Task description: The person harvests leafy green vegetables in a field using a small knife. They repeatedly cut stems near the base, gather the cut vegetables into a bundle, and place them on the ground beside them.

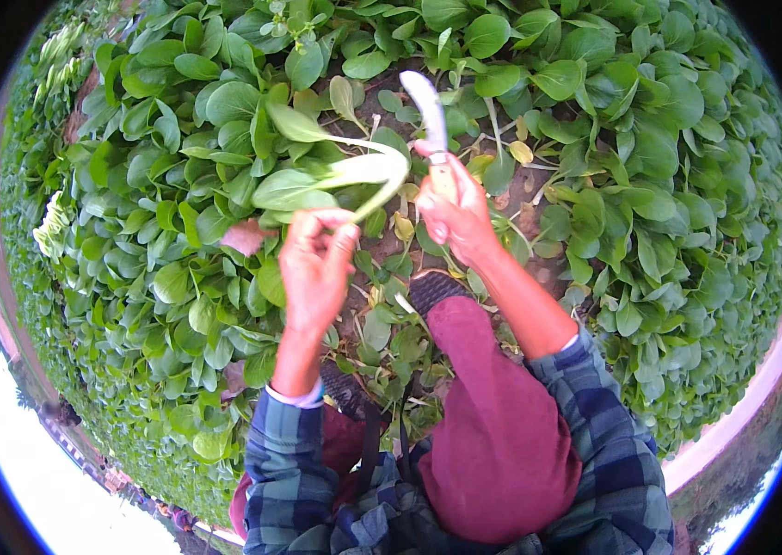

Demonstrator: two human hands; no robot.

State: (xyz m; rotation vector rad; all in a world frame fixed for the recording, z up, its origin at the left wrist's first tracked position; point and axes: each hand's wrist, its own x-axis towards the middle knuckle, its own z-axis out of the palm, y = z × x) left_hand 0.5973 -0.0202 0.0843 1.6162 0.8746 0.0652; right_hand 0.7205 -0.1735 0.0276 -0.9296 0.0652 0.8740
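My left hand [314, 260] pinches one stalk of a leafy green plant [366, 170], which looks like pak choi. Its pale base points toward my right hand, and its broad leaves spread out to the left, a little blurred. In my right hand [457, 208] is a knife with a curved blade [425, 104] and a light-coloured handle [443, 182]. The blade points up and away from me, apart from the plant. Part of the handle is hidden by my fingers.
Dense rows of leafy greens [647, 166] surround me. Cut stalks and yellowed leaves [520, 152] litter the soil between them. My shoe [436, 288] stands on this ground. Pale bundles of greens [52, 225] lie at the far left, and a pale strip [731, 430] borders the right.
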